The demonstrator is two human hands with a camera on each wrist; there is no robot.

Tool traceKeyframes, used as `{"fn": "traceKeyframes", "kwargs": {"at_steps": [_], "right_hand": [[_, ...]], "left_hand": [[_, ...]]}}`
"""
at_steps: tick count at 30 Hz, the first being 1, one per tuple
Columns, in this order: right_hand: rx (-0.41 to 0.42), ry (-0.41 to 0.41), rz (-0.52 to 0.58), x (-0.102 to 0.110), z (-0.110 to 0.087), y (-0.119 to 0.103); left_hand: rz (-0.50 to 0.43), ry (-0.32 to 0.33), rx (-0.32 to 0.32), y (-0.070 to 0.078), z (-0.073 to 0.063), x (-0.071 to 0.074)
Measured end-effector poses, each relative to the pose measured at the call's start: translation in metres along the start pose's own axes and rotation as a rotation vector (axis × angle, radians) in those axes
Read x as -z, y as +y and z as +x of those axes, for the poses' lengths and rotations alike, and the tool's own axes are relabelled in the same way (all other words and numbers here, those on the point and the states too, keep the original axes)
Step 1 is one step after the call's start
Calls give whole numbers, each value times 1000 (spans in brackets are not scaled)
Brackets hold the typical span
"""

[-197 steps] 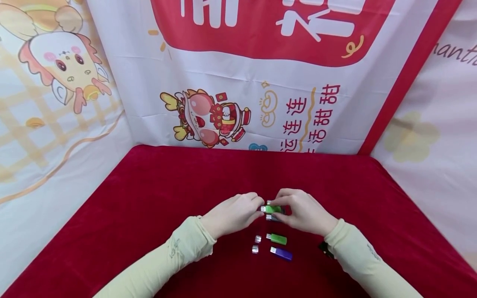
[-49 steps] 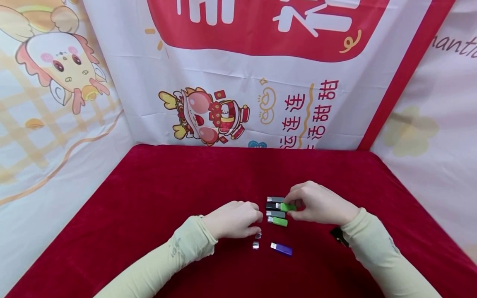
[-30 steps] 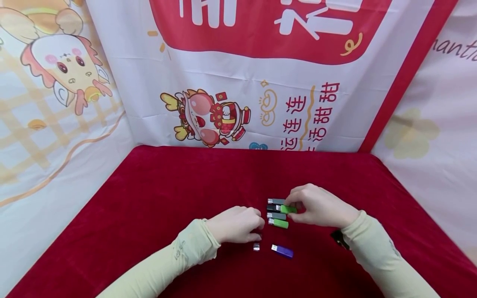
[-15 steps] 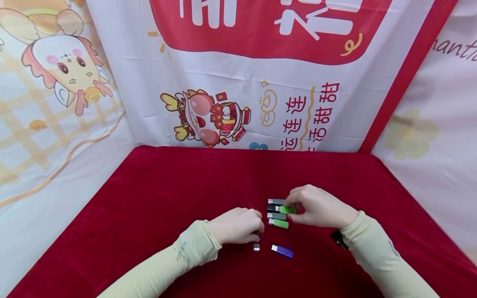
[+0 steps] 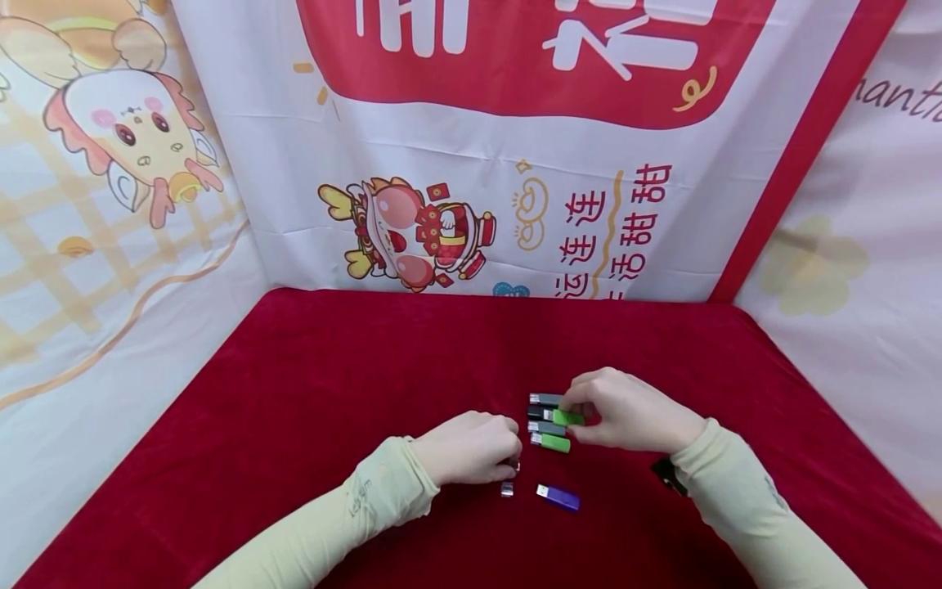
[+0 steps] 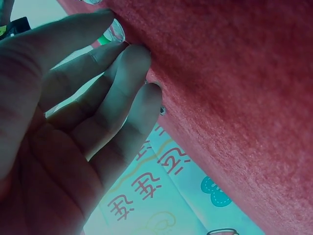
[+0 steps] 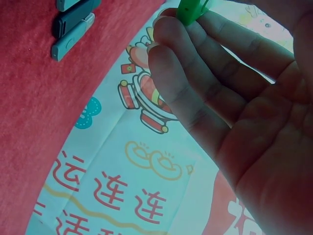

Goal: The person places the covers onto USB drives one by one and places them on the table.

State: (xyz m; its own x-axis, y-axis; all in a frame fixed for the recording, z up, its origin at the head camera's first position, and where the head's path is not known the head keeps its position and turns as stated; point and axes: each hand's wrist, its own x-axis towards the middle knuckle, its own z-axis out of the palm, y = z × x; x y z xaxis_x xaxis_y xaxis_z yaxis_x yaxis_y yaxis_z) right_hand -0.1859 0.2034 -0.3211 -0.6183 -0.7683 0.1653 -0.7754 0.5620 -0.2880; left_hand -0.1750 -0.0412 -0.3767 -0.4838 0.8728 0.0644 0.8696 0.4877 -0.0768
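In the head view my right hand (image 5: 625, 409) pinches a green USB flash drive (image 5: 567, 417), its metal plug pointing left, above a row of flash drives. That row holds a grey drive (image 5: 546, 399), a black one (image 5: 536, 414), another grey one (image 5: 546, 428) and a green capped one (image 5: 550, 442). My left hand (image 5: 471, 448) is low over the cloth, thumb and fingers pinching a small clear cap (image 6: 116, 30), mostly hidden in the head view. A second clear cap (image 5: 507, 490) lies just below it. Nearer me rests a purple uncapped flash drive (image 5: 558, 497).
A dark red cloth (image 5: 353, 352) covers the table. Printed white hangings (image 5: 412, 139) rise behind and at both sides. Beside the right sleeve lies a small black item (image 5: 668, 474), partly covered.
Since the oldest frame, one green drive has joined the row and my right hand has picked up the other. My left hand has come down over one clear cap and taken it between its fingertips.
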Motion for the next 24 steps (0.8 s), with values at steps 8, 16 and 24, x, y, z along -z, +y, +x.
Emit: {"fn": "traceKeyframes", "kwargs": {"at_steps": [8, 16, 24], "right_hand": [[-6, -4, 12, 0, 0, 0], [7, 12, 1, 0, 0, 0], [10, 42, -23, 2, 0, 0]], "left_hand": [[32, 37, -5, 1, 0, -1], [-11, 83, 47, -10, -2, 12], [-62, 249, 57, -24, -8, 36]]}}
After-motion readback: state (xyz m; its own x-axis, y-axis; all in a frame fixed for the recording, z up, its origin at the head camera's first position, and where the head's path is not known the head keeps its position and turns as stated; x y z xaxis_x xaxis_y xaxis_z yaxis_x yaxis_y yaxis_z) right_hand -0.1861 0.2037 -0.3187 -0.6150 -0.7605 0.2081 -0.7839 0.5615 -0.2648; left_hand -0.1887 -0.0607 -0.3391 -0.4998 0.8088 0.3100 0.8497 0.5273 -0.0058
